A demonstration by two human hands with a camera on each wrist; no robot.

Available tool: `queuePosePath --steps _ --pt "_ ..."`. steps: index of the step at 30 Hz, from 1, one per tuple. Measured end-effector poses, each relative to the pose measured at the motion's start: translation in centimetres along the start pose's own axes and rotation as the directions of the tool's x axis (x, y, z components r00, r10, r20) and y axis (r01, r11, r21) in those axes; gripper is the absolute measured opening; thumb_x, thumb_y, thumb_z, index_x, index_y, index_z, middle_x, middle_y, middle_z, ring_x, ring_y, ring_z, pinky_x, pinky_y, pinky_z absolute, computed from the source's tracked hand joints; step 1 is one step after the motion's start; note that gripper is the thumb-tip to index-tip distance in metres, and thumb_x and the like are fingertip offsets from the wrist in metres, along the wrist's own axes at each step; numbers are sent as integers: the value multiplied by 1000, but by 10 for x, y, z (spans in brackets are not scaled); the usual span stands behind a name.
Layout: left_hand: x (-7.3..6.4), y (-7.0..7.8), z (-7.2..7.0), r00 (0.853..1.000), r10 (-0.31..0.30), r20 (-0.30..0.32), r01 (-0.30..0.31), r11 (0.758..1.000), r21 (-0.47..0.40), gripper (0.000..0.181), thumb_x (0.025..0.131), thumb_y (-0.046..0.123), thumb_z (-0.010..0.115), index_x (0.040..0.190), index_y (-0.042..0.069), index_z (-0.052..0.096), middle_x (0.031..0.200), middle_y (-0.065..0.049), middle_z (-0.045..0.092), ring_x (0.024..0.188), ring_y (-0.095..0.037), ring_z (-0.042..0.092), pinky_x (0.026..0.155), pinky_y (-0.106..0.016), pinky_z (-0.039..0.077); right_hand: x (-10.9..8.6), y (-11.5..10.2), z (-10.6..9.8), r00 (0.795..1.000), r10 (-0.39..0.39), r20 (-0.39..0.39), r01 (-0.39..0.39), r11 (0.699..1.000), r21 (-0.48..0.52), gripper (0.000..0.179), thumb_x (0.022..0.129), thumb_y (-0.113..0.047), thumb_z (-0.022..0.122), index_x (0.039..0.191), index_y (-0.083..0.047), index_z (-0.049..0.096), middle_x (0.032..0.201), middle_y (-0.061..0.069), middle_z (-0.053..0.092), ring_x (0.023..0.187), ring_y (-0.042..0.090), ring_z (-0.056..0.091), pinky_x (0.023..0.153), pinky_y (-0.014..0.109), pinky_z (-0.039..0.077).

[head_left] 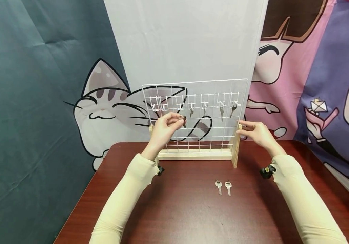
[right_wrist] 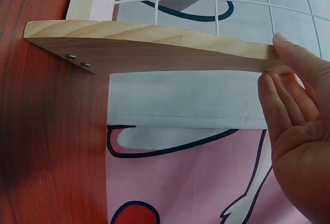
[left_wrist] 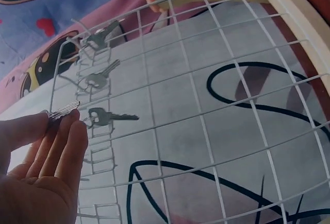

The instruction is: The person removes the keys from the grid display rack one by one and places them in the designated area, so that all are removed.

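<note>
A white wire grid rack (head_left: 211, 135) stands on a wooden base (head_left: 194, 155) at the far side of the table. Several keys (head_left: 221, 112) hang from hooks (head_left: 155, 105) along its upper row. My left hand (head_left: 179, 121) is raised in front of the grid and pinches a key (head_left: 182, 118) between thumb and fingertips. In the left wrist view this key (left_wrist: 64, 112) points at the wire beside a hung key (left_wrist: 105, 117). My right hand (head_left: 242, 130) holds the top of the right wooden post (head_left: 236, 149), thumb over the post (right_wrist: 154, 49) and fingers (right_wrist: 276, 98) beneath.
Two loose keys (head_left: 218, 186) (head_left: 228, 187) lie side by side on the dark red table (head_left: 177, 210), near its middle. Printed cartoon cloths hang close behind the rack. The table's left edge (head_left: 77, 206) runs diagonally.
</note>
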State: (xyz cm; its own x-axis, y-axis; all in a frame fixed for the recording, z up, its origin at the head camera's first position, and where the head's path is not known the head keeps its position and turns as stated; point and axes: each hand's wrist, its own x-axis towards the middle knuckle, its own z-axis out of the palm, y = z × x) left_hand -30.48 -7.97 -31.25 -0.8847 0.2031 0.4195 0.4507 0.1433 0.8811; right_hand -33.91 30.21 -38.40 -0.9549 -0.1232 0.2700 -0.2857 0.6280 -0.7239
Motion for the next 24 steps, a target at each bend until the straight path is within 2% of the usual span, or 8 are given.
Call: queuePosePath --steps 3,6,9,12,16,20,24 --pt "-3 -4 1 1000 -16 25 15 999 29 21 95 10 70 111 -3 67 103 -16 75 96 -32 72 86 -30 59 0 0 0 1000 1 3 -1 1000 -9 59 88 -34 79 139 -10 61 126 15 67 108 9 65 69 10 49" --pt "-5 -9 2 999 -28 41 25 996 83 24 95 14 71 113 -1 67 102 -14 75 95 -26 73 87 -31 58 0 0 0 1000 -2 0 2 1000 -11 58 88 -33 80 139 -10 62 124 16 67 96 -3 64 68 11 50" --pt "-9 -14 3 998 -39 54 31 990 139 27 95 17 70 116 1 68 102 -12 76 95 -21 73 87 -32 57 0 -1 0 1000 -1 0 1 1000 8 57 88 -29 80 138 -8 61 123 17 67 87 -9 62 67 14 53" --pt "-12 -19 4 996 -46 75 33 986 166 27 96 17 69 118 2 68 102 -12 76 97 -18 72 86 -31 56 0 -2 0 1000 4 6 -5 999 41 57 89 -27 80 139 -6 61 123 19 67 84 -9 64 67 16 56" --pt "-16 -24 8 993 -48 107 30 986 161 25 96 15 68 118 2 68 102 -14 76 96 -19 72 82 -29 56 -1 -2 0 1000 9 8 -10 999 51 58 89 -28 80 139 -6 60 123 20 67 83 -8 64 66 16 56" --pt "-20 -29 14 990 -50 134 24 982 188 23 96 14 68 117 4 68 101 -11 76 93 -19 73 76 -28 55 -1 -2 0 1000 8 6 -9 1000 26 58 88 -30 80 139 -8 61 123 19 67 84 -8 63 65 15 54" --pt "-24 -39 23 983 -69 170 30 975 222 22 96 13 68 118 6 69 102 -12 76 93 -17 73 76 -28 57 -1 -4 -1 1000 14 5 -14 1000 -3 59 88 -32 80 139 -10 61 123 17 68 89 -5 64 67 13 50"
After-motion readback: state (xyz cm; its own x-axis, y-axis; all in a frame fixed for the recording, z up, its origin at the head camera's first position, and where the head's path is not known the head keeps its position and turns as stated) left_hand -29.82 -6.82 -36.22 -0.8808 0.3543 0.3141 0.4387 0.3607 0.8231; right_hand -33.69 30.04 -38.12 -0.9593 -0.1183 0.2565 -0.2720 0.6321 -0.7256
